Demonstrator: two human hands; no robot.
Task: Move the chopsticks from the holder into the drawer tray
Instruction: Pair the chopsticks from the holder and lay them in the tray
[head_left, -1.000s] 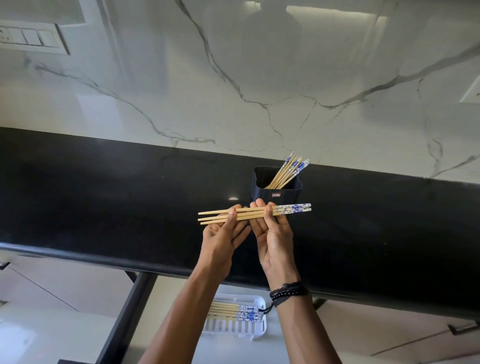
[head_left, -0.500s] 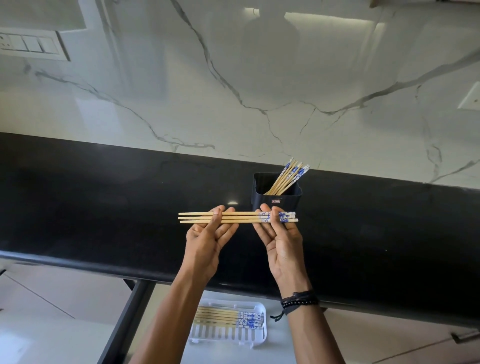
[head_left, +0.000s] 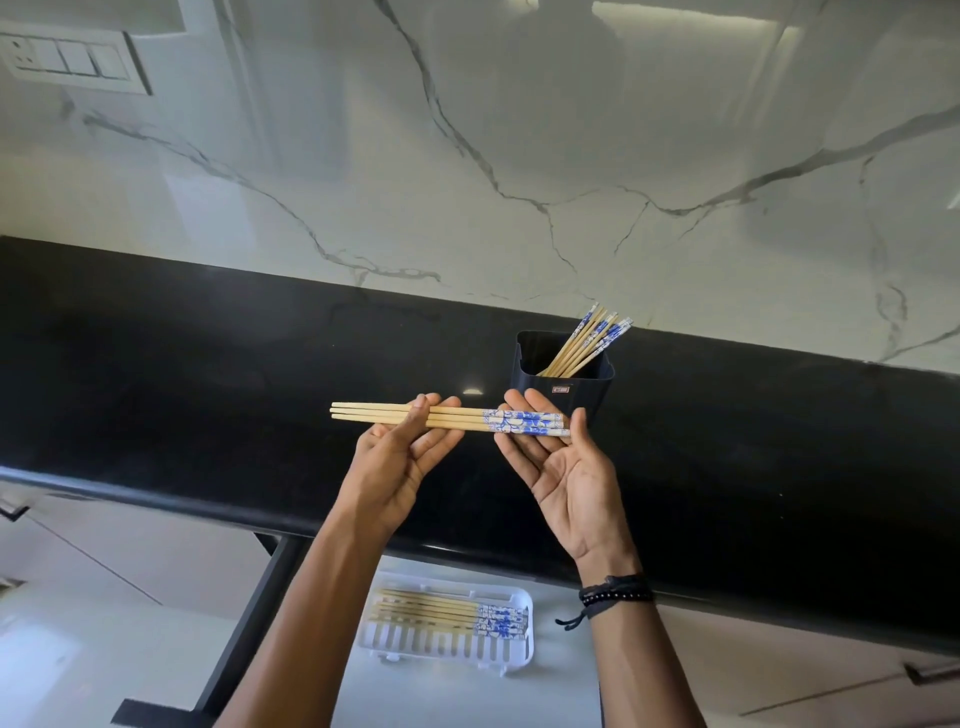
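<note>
Three wooden chopsticks with blue-and-white patterned ends (head_left: 457, 417) lie level above the black counter. My left hand (head_left: 400, 457) pinches their plain ends between thumb and fingers. My right hand (head_left: 561, 462) is palm up with fingers spread, and the patterned ends rest across its fingertips. Just behind it stands the dark holder (head_left: 563, 382) with several more chopsticks (head_left: 589, 340) leaning to the right. Below the counter edge, the white slotted tray (head_left: 447, 649) sits in the open drawer with several chopsticks (head_left: 441, 613) laid in it.
The black countertop (head_left: 208, 374) runs across the view under a white marble backsplash (head_left: 467, 156). A switch plate (head_left: 67, 60) sits at the upper left. Cabinet fronts with handles (head_left: 930, 673) flank the open drawer, whose dark edge (head_left: 249, 623) runs along its left side.
Both hands carried the bundle left and a little toward me. The right hand's thumb came off the chopsticks and its fingers spread open underneath them.
</note>
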